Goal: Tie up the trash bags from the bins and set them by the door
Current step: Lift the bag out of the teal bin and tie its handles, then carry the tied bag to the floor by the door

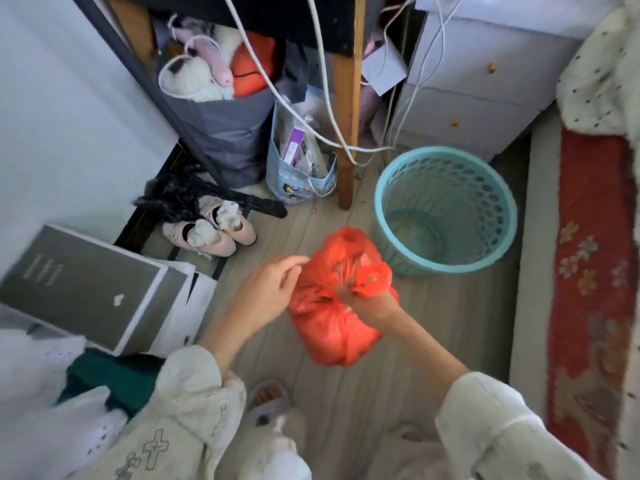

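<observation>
A full red trash bag [337,327] hangs above the wooden floor in the middle of the head view. My right hand [367,304] grips its gathered neck, with a red flap bunched above the fingers. My left hand [268,289] is at the bag's left side, its fingertips touching the plastic near the top; whether it pinches the plastic I cannot tell. A teal perforated bin [485,261] stands on the floor just beyond and to the right of the bag, with no liner in it.
A pair of pink shoes [214,230] and a grey box [86,289] lie to the left. A blue paper bag [301,174] and a grey hamper [225,133] sit by a wooden table leg [346,133]. White drawers [478,91] stand behind the bin. A red rug [588,289] runs along the right.
</observation>
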The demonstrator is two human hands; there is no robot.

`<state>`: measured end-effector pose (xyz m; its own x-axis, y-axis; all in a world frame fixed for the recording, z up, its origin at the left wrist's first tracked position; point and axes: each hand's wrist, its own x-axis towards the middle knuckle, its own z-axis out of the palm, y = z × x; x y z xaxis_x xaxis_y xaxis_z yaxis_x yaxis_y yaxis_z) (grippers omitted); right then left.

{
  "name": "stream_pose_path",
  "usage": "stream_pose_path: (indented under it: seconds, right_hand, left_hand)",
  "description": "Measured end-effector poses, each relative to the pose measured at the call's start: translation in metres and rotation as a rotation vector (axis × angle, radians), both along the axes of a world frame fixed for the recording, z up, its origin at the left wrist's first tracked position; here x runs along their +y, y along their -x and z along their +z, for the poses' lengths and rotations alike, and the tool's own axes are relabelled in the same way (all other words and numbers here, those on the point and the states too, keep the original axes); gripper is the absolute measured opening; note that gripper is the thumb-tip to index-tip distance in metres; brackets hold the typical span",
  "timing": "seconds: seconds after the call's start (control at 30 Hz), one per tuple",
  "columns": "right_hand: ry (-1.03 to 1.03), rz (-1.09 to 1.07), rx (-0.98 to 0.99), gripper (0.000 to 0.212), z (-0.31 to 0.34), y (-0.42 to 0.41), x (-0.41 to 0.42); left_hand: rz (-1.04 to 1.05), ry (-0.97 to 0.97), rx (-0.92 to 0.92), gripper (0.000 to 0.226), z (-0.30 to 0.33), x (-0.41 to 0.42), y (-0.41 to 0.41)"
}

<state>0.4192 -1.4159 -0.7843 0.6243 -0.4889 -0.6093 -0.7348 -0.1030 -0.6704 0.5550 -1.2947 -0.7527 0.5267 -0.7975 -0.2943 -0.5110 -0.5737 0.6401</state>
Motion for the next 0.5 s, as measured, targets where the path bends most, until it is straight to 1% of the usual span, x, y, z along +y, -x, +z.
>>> stream_pose_path:
  seconds: [0.1, 0.2, 0.3, 0.37, 0.43, 0.5]
  right_hand:
    - [0.001, -0.056, -0.071, 0.039, 0.093, 0.003, 0.005]
    - [0.022, -0.004, -0.049, 0.048, 0.169, 0.018, 0.006]
    - [0.013, 0.113, -0.014, 0.05, 0.264, 0.037, 0.01]
    - [0.02, 0.153, -0.042, 0.046, 0.321, 0.048, 0.014]
    - [0.022, 0.203, -0.095, 0.037, 0.369, 0.06, 0.018]
    - [0.029, 0.277, -0.155, 0.036, 0.406, 0.073, 0.034]
  left_hand:
    - [0.086, 0.047, 0.066, 0.03, 0.089, 0.015, 0.013]
    - [0.155, 0.055, 0.064, 0.033, 0.176, 0.027, 0.027]
    - [0.196, 0.087, 0.075, 0.034, 0.263, 0.037, 0.051]
    - [0.222, 0.119, 0.106, 0.032, 0.31, 0.044, 0.072]
    - [0.251, 0.148, 0.164, 0.03, 0.348, 0.056, 0.094]
    - [0.289, 0.161, 0.169, 0.029, 0.378, 0.076, 0.117]
